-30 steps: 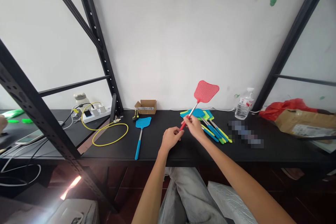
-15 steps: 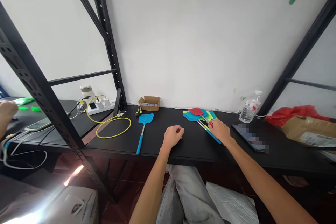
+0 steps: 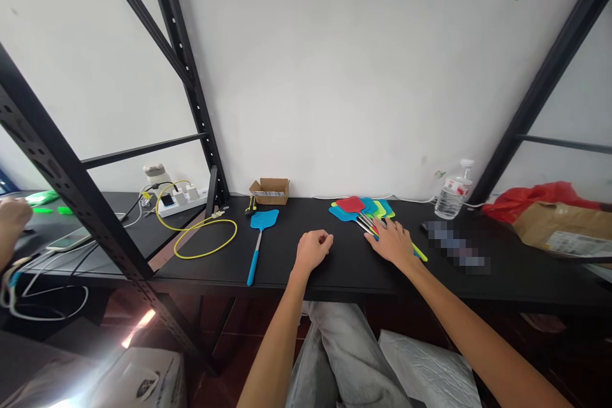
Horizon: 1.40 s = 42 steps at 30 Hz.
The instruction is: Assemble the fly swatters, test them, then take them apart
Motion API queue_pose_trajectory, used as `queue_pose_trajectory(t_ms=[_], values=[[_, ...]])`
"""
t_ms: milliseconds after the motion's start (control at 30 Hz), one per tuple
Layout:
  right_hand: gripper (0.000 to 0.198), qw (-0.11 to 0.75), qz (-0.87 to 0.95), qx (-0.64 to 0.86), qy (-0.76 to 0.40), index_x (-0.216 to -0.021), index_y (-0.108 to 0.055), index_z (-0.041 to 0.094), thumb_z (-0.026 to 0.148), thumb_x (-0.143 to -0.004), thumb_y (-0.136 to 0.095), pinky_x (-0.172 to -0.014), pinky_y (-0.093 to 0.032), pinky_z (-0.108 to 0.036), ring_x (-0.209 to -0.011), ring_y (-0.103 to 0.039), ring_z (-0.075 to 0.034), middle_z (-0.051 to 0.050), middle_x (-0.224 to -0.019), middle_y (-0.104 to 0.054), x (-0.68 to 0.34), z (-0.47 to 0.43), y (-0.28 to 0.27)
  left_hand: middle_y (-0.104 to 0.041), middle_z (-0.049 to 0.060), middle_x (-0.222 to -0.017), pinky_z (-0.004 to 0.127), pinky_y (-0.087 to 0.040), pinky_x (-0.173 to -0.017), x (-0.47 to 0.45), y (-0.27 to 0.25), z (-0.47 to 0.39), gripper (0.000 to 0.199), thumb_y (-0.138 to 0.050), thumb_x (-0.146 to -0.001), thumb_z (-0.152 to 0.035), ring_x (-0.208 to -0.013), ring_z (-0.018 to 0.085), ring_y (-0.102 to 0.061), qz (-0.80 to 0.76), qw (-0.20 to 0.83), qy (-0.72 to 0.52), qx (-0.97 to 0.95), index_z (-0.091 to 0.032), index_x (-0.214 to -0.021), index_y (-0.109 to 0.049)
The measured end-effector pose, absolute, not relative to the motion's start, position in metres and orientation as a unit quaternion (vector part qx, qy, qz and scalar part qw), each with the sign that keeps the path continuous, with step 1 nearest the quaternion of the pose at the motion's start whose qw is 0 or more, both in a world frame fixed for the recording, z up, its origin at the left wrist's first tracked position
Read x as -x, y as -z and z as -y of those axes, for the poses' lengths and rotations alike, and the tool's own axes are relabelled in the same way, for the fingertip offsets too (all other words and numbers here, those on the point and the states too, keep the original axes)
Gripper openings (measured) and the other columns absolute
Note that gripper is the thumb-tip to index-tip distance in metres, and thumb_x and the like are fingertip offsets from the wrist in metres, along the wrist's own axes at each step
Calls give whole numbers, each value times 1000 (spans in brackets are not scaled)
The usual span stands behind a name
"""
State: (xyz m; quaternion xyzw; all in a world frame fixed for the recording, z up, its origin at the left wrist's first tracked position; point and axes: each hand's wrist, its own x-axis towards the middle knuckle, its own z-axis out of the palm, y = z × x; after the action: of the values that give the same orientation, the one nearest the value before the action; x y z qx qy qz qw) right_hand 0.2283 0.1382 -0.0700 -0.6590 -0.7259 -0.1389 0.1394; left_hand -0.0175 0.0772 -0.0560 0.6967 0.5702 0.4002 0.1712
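My right hand [image 3: 393, 242] lies over the handles of a fanned bunch of fly swatters, its fingers spread and flat. Under and beyond it show a red fly swatter [image 3: 350, 204] on top, a blue fly swatter [image 3: 343, 214] at the left of the bunch, and more blue and yellow-green heads. A yellow-green handle [image 3: 420, 252] sticks out past the hand's right side; the other grips are mostly covered. My left hand [image 3: 313, 248] rests on the black table [image 3: 287, 268], fingers curled in, with nothing visible in it. Apart from the bunch, a single blue fly swatter [image 3: 261, 237] lies to its left.
Small cardboard box [image 3: 270, 191] and yellow cable [image 3: 229, 239] are at the left, near a power strip [image 3: 184, 201]. To the right stand a water bottle [image 3: 453, 191], a phone [image 3: 456, 247] and a parcel [image 3: 557, 229]. Metal posts flank the table. Another person's hand [image 3: 13, 217] is far left.
My right hand has loosened from the red fly swatter's handle and spread flat over the gathered handles. The red swatter has shifted slightly with the bunch. My left hand stays curled in place.
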Motion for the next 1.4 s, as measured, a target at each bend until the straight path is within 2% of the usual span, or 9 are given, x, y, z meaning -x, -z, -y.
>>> queue_pose_trajectory(t_ms=[200, 300, 433, 667, 833, 967, 1100, 1233, 1400], values=[[61, 97, 709, 695, 68, -150, -35, 28, 58, -96, -27, -97, -31, -62, -131, -38, -44, -17, -149, -39, -231, -150, 75, -65, 0, -58, 24, -37, -63, 16, 53, -76, 36, -45, -89, -42, -60, 15, -58, -580, 178, -391, -692, -21, -65, -62], [62, 96, 690, 715, 50, -150, -34, 30, 58, -96, -26, -92, -32, -67, -129, -37, -50, -19, -152, -34, -229, -151, 75, -65, 0, -58, 23, -38, -63, 16, 53, -76, 36, -45, -89, -42, -60, 15, -58, -577, 180, -392, -694, -21, -65, -62], [59, 97, 694, 712, 48, -150, -35, 28, 52, -97, -26, -87, -38, -62, -122, -46, -47, -21, -151, -34, -227, -148, 73, -65, 0, -58, 23, -38, -62, 17, 54, -77, 36, -44, -89, -41, -58, 14, -58, -570, 177, -397, -697, -21, -65, -62], [55, 95, 704, 700, 73, -149, -36, 26, 46, -98, -28, -88, -39, -56, -117, -50, -42, -20, -150, -36, -226, -145, 73, -65, 0, -58, 24, -38, -62, 15, 53, -76, 37, -43, -91, -42, -60, 15, -59, -579, 178, -387, -696, -21, -68, -64], [59, 95, 706, 699, 70, -150, -36, 24, 51, -98, -30, -93, -36, -55, -122, -48, -42, -20, -149, -40, -228, -145, 70, -68, 2, -72, 25, -36, -62, 24, 47, -79, 32, -46, -91, -38, -68, 16, -60, -602, 101, -355, -708, -21, -75, -67], [62, 124, 718, 673, 126, -152, -33, 22, 51, -97, -35, -104, -26, -57, -133, -36, -44, -19, -148, -41, -227, -139, 65, -70, 7, -94, 29, -39, -76, 60, 38, -83, 20, -52, -87, -30, -92, 22, -61, -699, -28, -284, -656, -22, -91, -70], [60, 188, 752, 612, 156, -153, -29, 23, 46, -98, -35, -109, -23, -56, -140, -26, -41, -16, -150, -39, -218, -126, 60, -64, 15, -114, 40, -40, -87, 108, 34, -77, 32, -55, -83, -33, -111, 33, -55, -807, -111, -208, -541, -19, -110, -66], [55, 241, 808, 522, 130, -150, -36, 22, 39, -98, -35, -113, -25, -48, -143, -24, -34, -11, -151, -40, -200, -112, 58, -63, 18, -114, 43, -42, -84, 136, 35, -67, 36, -53, -86, -44, -109, 36, -57, -858, -88, -161, -480, -16, -106, -64], [48, 290, 840, 454, 59, -142, -50, 21, 34, -97, -39, -113, -30, -44, -139, -34, -29, -10, -144, -49, -181, -104, 67, -69, 15, -99, 36, -44, -73, 134, 35, -66, 25, -48, -89, -36, -97, 32, -64, -855, -26, -147, -497, -20, -91, -66]])
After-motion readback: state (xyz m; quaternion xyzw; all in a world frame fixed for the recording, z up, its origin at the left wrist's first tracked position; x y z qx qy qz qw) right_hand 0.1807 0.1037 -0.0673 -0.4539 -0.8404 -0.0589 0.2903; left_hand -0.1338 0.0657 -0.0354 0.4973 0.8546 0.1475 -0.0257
